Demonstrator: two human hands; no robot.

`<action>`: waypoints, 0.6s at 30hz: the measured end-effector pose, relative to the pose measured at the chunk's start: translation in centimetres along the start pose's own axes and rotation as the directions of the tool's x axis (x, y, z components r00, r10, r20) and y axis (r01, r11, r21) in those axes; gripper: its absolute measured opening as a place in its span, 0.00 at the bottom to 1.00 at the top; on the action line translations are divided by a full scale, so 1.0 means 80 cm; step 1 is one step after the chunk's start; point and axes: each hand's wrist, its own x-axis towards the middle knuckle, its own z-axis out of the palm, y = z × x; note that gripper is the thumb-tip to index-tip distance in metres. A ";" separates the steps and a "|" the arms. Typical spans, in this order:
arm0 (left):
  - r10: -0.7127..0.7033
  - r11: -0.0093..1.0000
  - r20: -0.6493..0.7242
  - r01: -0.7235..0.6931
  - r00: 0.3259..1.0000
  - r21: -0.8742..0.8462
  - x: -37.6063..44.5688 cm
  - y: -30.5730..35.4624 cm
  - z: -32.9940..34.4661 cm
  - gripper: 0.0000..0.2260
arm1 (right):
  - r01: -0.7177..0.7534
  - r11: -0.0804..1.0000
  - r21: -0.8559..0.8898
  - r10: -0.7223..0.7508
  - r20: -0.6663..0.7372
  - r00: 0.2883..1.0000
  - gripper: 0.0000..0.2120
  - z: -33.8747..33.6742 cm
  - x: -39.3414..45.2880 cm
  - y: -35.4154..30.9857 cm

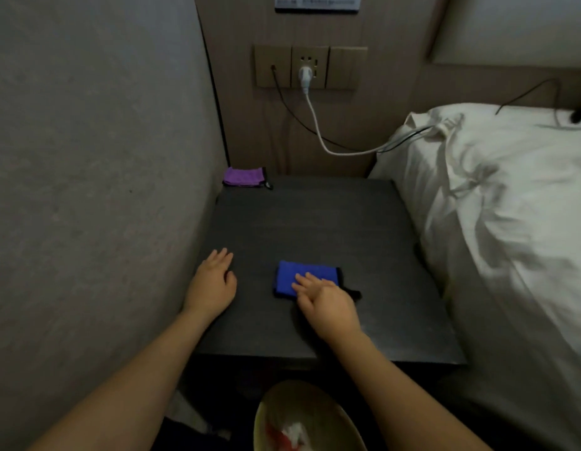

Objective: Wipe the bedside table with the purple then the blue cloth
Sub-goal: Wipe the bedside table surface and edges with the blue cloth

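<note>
Head view looks down on a dark bedside table [315,222] wedged between a grey wall at nine o'clock and a bed with white bedding [510,206] at three o'clock. The blue cloth [302,275] lies folded flat near the table's six o'clock edge, slightly toward the middle, and the right hand [325,304] rests on it with straight, slightly spread fingers pressing its top, not curled round it. The left hand [214,284] lies flat on the bare tabletop at about eight o'clock, fingers straight and close together, holding nothing. The purple cloth [245,176] sits folded in the far corner at eleven o'clock, against the wall, well apart from both hands. Both cloths look like small microfibre squares: light, soft and limp, likely to bunch or unfold if pinched by one corner, and likely to slide easily on the smooth top. A flat palm pressed over the folded pad seems the surest hold for wiping; for lifting, a pinch across the folded edge should keep it together. A small dark loop or tag sticks out at each cloth's right edge. A white plug and cable [310,102] hang from the wall socket at twelve o'clock.
</note>
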 end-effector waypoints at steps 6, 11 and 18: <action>0.022 0.998 -0.086 -0.018 0.996 0.054 -0.009 0.004 0.005 0.20 | -0.214 0.977 -0.007 0.211 -0.126 0.969 0.16 -0.042 -0.037 0.097; 0.023 0.998 -0.089 -0.017 0.996 0.067 -0.009 0.006 0.004 0.20 | -0.348 0.936 0.048 0.350 -0.210 0.913 0.16 -0.058 -0.067 0.137; 0.013 0.998 -0.075 -0.008 0.997 0.066 -0.010 0.008 0.001 0.20 | -0.534 0.838 0.109 0.540 -0.301 0.786 0.18 -0.048 -0.078 0.125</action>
